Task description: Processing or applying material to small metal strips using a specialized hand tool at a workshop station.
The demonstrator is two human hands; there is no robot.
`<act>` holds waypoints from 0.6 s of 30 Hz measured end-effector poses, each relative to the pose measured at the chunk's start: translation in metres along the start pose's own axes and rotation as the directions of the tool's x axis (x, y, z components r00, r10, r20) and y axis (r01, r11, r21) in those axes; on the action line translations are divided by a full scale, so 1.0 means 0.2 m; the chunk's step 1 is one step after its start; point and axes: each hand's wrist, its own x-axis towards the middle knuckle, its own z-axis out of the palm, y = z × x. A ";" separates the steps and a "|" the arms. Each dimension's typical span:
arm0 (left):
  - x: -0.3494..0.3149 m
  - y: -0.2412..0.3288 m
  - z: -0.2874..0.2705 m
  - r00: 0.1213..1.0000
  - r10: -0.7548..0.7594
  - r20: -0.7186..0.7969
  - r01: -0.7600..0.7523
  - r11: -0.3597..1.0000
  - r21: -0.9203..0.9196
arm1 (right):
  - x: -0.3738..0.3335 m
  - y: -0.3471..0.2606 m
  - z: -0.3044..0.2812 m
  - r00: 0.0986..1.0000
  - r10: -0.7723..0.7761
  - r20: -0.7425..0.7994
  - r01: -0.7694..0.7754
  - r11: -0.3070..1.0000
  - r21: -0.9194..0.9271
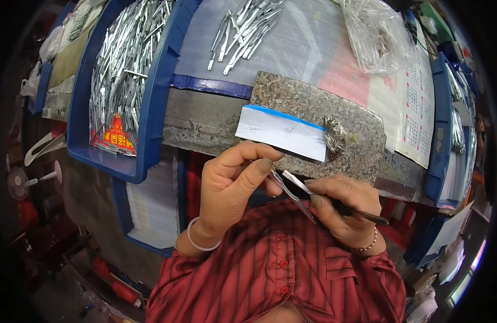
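My left hand [229, 180] is closed, thumb and forefinger pinching the end of a slim silvery metal piece [294, 197]. That piece slants down to the right, in front of my shirt. In my right hand [348, 202] is a dark-handled tool [373, 217] with a pale flat tip [295, 181]. Its tip lies beside the metal piece; I cannot tell whether they touch. Just beyond my fingers, a white paper pad [280, 132] with a blue edge rests on a speckled stone slab [307, 97]. Fine metallic strands [336, 137] lie at the pad's right end.
On the left stands a blue tray [151, 102] full of slim metal pieces [119, 70]. More loose metal pieces [245, 32] lie on the covered table at the back. A clear plastic bag [375, 35] is at the back right, and another blue bin [441, 134] stands far right.
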 end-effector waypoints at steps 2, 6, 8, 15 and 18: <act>0.01 0.00 0.00 1.000 0.003 0.016 -0.003 1.000 0.020 | 0.00 0.01 0.00 1.000 -0.001 0.022 0.001 1.000 -0.010; 0.01 0.00 0.01 0.997 0.071 0.041 -0.076 0.987 0.139 | 0.00 0.00 0.02 0.998 -0.060 0.031 0.062 0.995 -0.079; 0.01 0.00 0.01 0.996 0.082 0.043 -0.088 0.980 0.177 | 0.00 0.00 0.02 0.997 -0.071 0.037 0.075 0.991 -0.111; 0.01 -0.01 0.01 0.993 0.114 0.034 -0.118 0.968 0.220 | -0.01 0.03 0.09 0.982 -0.144 0.119 0.156 0.983 -0.101; 0.02 -0.02 -0.01 0.991 0.123 0.050 -0.132 0.956 0.263 | -0.04 0.06 0.13 0.983 -0.165 0.078 0.176 0.971 -0.162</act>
